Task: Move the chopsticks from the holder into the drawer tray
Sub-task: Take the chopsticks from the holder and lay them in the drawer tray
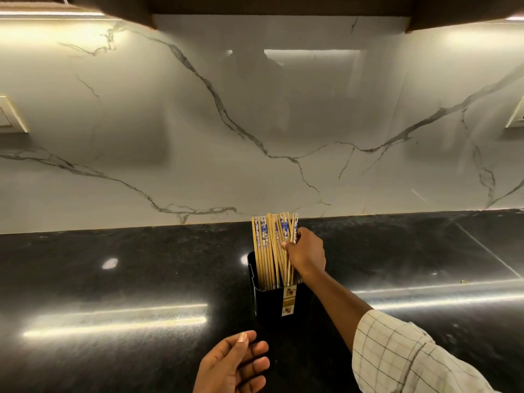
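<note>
At the bottom centre of the frame my left hand [232,364] hangs loosely open, holding nothing, just short of the holder [279,304]. Above it, mid-frame, my right hand [306,255] closes around the right side of the chopsticks [272,245], thumb in front, fingers curled behind. I should gather the whole bundle firmly and lift straight up so no tips catch the rim. The sticks stand upright in the black holder on the dark counter [113,279]: pale wood, some tops patterned blue and white. No drawer shows.
</note>
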### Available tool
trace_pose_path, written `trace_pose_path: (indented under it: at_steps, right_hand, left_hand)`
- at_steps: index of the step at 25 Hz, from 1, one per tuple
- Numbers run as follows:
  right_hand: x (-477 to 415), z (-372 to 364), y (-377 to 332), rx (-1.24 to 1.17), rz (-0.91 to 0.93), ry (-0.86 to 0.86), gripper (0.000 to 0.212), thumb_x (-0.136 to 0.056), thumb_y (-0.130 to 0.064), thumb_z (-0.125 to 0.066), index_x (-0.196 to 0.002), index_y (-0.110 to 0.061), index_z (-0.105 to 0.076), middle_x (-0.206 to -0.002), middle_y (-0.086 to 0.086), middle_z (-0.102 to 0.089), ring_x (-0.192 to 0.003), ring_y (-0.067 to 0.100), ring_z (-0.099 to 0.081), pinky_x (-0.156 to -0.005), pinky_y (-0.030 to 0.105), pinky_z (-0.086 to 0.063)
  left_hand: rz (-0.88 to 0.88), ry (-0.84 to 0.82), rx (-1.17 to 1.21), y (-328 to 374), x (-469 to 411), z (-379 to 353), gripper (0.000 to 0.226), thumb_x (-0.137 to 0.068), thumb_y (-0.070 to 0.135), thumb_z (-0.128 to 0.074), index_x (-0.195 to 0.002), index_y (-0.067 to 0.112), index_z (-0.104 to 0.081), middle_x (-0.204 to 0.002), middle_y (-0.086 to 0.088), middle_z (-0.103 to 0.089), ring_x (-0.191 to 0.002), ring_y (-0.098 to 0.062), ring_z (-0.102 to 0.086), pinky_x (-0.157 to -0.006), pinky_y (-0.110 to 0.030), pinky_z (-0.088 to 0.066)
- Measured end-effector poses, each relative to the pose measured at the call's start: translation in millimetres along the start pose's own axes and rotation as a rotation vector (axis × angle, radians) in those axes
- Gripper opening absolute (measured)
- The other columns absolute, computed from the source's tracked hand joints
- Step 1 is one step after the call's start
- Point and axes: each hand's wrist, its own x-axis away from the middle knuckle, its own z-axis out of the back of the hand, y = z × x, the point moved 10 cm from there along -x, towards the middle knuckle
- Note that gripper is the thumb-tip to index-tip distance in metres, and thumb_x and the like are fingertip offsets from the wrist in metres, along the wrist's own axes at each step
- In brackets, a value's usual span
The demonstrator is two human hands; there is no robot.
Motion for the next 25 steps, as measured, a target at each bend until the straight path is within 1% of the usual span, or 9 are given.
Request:
trace_pose_path:
  at_steps: [3, 7, 10, 14, 17, 20, 22, 23, 25]
  right_hand:
    - [-3.2, 7.1, -3.2, -0.020, 0.017, 0.013, 0.007, -0.090, -0.028, -0.075, -0.094, -0.024, -0.069, -0.088, -0.006, -0.074, -0.080, 0.009, -0.070, -0.075, 0.034, -0.060]
    - [-2.0, 20.5, -10.4, 0.041, 0.056, 0.078, 0.012, -0.094, -0.033, -0.069, -0.085, -0.025, -0.066, -0.076, -0.009, -0.069, -0.066, 0.006, -0.064, -0.060, 0.026, -0.049]
    - [-1.2, 32.9, -24.4, 0.036, 0.153, 0.145, 0.011, -0.095, -0.037, -0.067, -0.091, -0.026, -0.069, -0.078, -0.010, -0.070, -0.074, 0.011, -0.066, -0.073, 0.033, -0.056]
    - [16.7, 73.9, -55.6, -0.271, 0.296, 0.188, 0.015, -0.095, -0.026, -0.066, -0.108, -0.019, -0.071, -0.097, -0.007, -0.077, -0.082, 0.006, -0.072, -0.080, 0.032, -0.062]
    - [57.5, 130.8, -78.4, -0.634, 0.386, 0.251, 0.017, -0.095, -0.018, -0.067, -0.111, -0.013, -0.070, -0.097, -0.003, -0.078, -0.086, 0.009, -0.077, -0.078, 0.030, -0.064]
    - [99.1, 158.7, -72.2, -0.945, 0.263, 0.138, 0.011, -0.094, -0.013, -0.069, -0.104, -0.010, -0.071, -0.090, 0.009, -0.080, -0.082, 0.021, -0.079, -0.071, 0.028, -0.064]
    - [125.1, 150.5, -56.3, -0.964, 0.100, -0.020, 0.011, -0.091, -0.011, -0.071, -0.101, -0.008, -0.071, -0.088, 0.011, -0.081, -0.080, 0.025, -0.080, -0.071, 0.031, -0.064]
    - [137.3, 141.3, -45.6, -0.940, 0.034, -0.095, 0.014, -0.090, -0.011, -0.072, -0.103, -0.006, -0.071, -0.089, 0.013, -0.081, -0.081, 0.027, -0.080, -0.072, 0.034, -0.064]
    - [160.8, 121.3, -24.8, -0.920, -0.063, -0.218, 0.019, -0.088, -0.010, -0.074, -0.105, -0.002, -0.071, -0.091, 0.015, -0.080, -0.085, 0.030, -0.079, -0.075, 0.038, -0.064]
  left_hand:
    - [0.017, -0.009, -0.002, -0.8, 0.7, -2.9, 0.022, -0.099, 0.009, -0.055, -0.109, -0.005, -0.068, -0.094, -0.027, -0.077, -0.091, -0.044, -0.069, -0.089, -0.058, -0.051]
    - [0.024, 0.002, 0.017, -2.9, -1.4, -3.9, 0.022, -0.100, 0.009, -0.054, -0.109, -0.006, -0.067, -0.094, -0.028, -0.077, -0.092, -0.045, -0.068, -0.084, -0.056, -0.052]
    - [0.036, 0.008, 0.028, -4.7, -1.4, -6.9, 0.022, -0.100, 0.010, -0.053, -0.110, -0.004, -0.068, -0.094, -0.026, -0.078, -0.097, -0.046, -0.068, -0.089, -0.057, -0.052]
    - [-0.015, -0.009, 0.037, -2.8, 0.4, -14.8, 0.022, -0.100, 0.012, -0.054, -0.109, -0.002, -0.069, -0.094, -0.024, -0.078, -0.088, -0.039, -0.070, -0.074, -0.046, -0.055]
    - [-0.149, -0.047, -0.018, 10.0, 5.5, -29.0, 0.025, -0.099, 0.017, -0.055, -0.113, 0.003, -0.070, -0.097, -0.018, -0.079, -0.091, -0.034, -0.072, -0.075, -0.044, -0.057]
    - [-0.409, 0.030, -0.104, 35.6, 27.0, -42.8, 0.035, -0.089, 0.040, -0.055, -0.117, 0.021, -0.064, -0.110, -0.005, -0.075, -0.104, -0.024, -0.069, -0.088, -0.044, -0.057]
    - [-0.575, 0.080, -0.134, 49.0, 49.5, -49.4, 0.043, -0.085, 0.051, -0.048, -0.120, 0.030, -0.059, -0.120, 0.003, -0.069, -0.112, -0.016, -0.065, -0.095, -0.041, -0.053]
    - [-0.657, 0.070, -0.191, 53.8, 60.0, -55.6, 0.044, -0.084, 0.054, -0.046, -0.120, 0.032, -0.059, -0.119, 0.008, -0.070, -0.111, -0.011, -0.065, -0.095, -0.037, -0.052]
    - [-0.723, -0.041, -0.397, 49.3, 74.1, -75.2, 0.042, -0.083, 0.055, -0.047, -0.115, 0.033, -0.062, -0.102, 0.014, -0.077, -0.095, -0.005, -0.072, -0.080, -0.028, -0.057]
